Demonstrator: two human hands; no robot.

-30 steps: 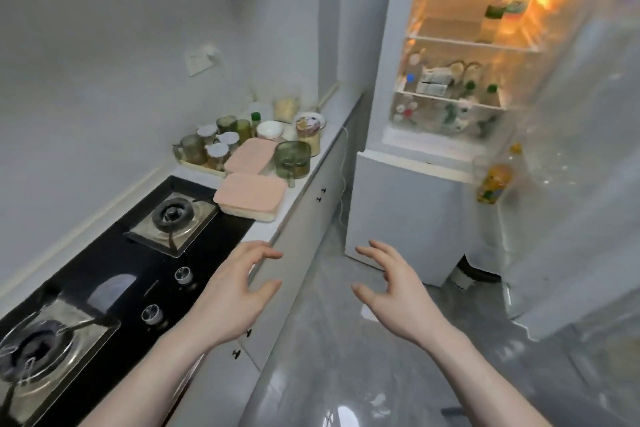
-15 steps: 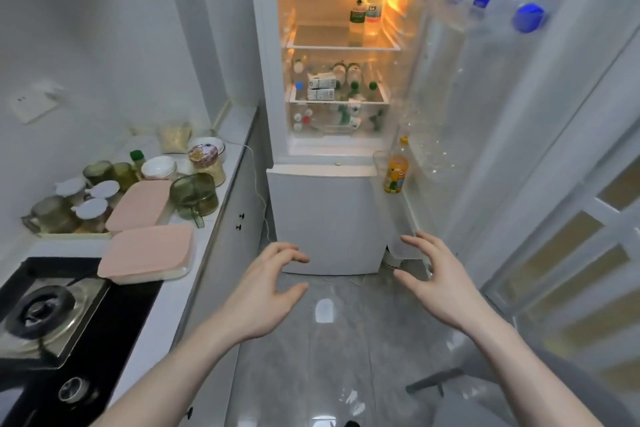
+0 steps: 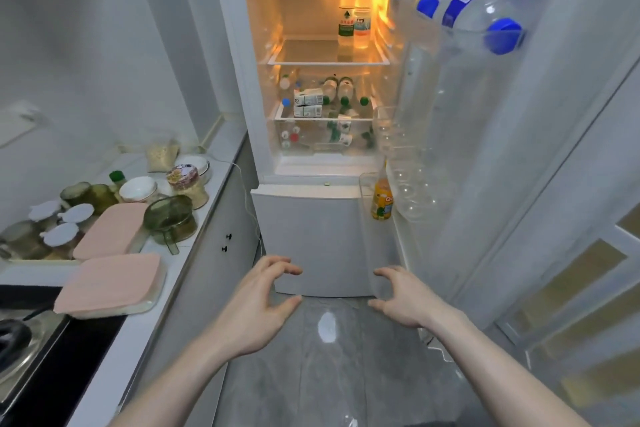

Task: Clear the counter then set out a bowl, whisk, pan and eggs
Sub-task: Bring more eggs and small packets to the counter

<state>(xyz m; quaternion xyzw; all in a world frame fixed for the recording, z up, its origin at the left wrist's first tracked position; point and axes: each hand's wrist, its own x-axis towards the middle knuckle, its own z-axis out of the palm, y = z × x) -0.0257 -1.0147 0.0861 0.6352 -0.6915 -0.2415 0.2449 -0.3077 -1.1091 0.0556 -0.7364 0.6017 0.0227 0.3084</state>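
Two hands reach forward over the floor before the open fridge (image 3: 329, 80): the left hand (image 3: 256, 305) and the right hand (image 3: 405, 302), each with fingers loosely curled and apart, holding nothing. Two pink-lidded containers (image 3: 107, 282) lie on the counter (image 3: 194, 215), well to the left of the left hand's fingers. One white bowl (image 3: 138, 188) sits farther back among jars, beside one green glass jug (image 3: 170, 218). Two upright bottles (image 3: 353, 15) stand on the fridge's top shelf. No eggs can be made out.
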